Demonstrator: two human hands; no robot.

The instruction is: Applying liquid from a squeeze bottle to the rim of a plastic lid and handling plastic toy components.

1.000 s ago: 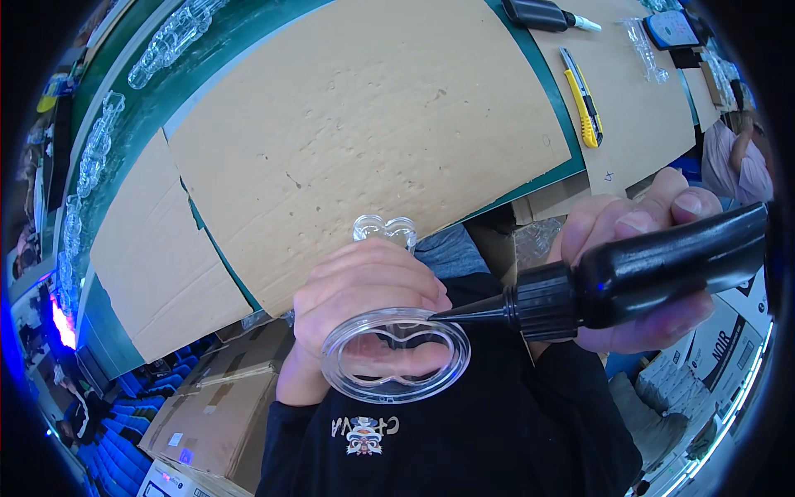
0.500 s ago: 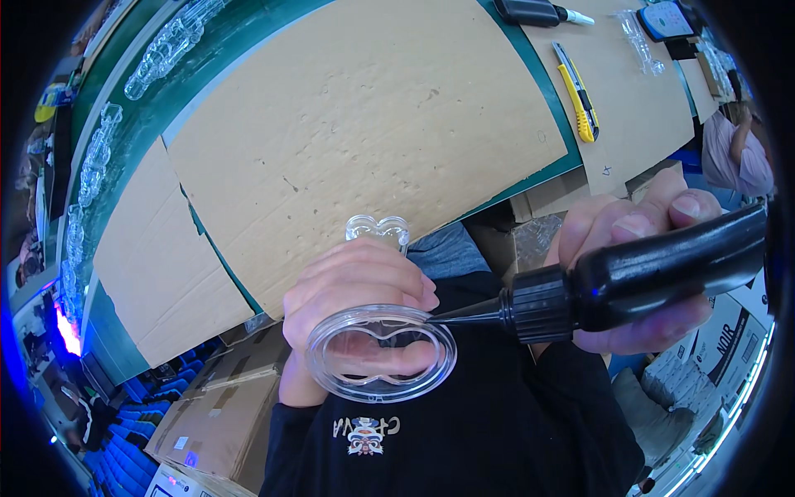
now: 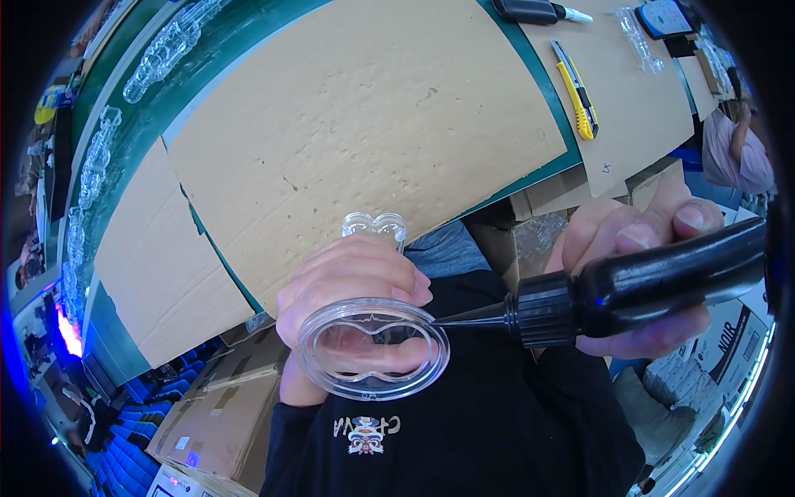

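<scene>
My left hand (image 3: pixel 348 282) grips a clear plastic part (image 3: pixel 373 349) with a peanut-shaped rim, its open end turned toward the camera; the part's far end (image 3: pixel 375 225) sticks out above my fingers. My right hand (image 3: pixel 638 248) holds a black squeeze bottle (image 3: pixel 662 286) lying sideways. Its thin black nozzle tip (image 3: pixel 447 317) touches the right side of the clear rim. Both hands are held close over my lap, below the table's edge.
Brown cardboard sheets (image 3: pixel 364 124) cover a green table. A yellow utility knife (image 3: pixel 577 101), a black marker (image 3: pixel 538 12) and clear plastic parts (image 3: pixel 166 50) lie at the far side. Cardboard boxes (image 3: pixel 224 414) stand on the floor at left. Another person (image 3: pixel 737 153) is at far right.
Both hands and the clear part have drifted slightly left. The nozzle stays at the rim.
</scene>
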